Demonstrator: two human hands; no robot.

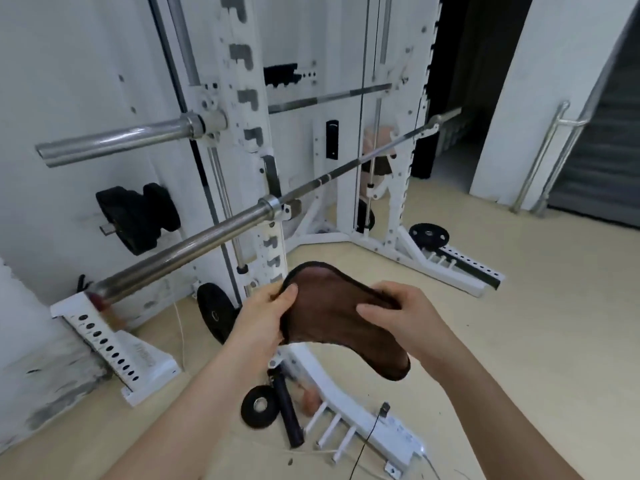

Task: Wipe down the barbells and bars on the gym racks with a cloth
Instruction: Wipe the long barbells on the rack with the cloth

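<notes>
A brown cloth (332, 317) with a dark edge hangs between both hands in front of me. My left hand (266, 313) pinches its left edge with the thumb on top. My right hand (401, 317) grips its right side, fingers over the top. A long steel barbell (194, 242) slants across the white rack (242, 109), its near sleeve ending at lower left and its far end at upper right. A second, thicker bar sleeve (114, 142) sticks out to the left higher up. A thin horizontal bar (329, 97) crosses the rack at the back.
Black weight plates (138, 220) hang on a peg by the left wall. More plates (428, 234) and a small plate (259, 407) with a black handle (289, 414) lie on the floor. White rack feet (114, 351) reach toward me. A metal handrail (547, 157) stands at right.
</notes>
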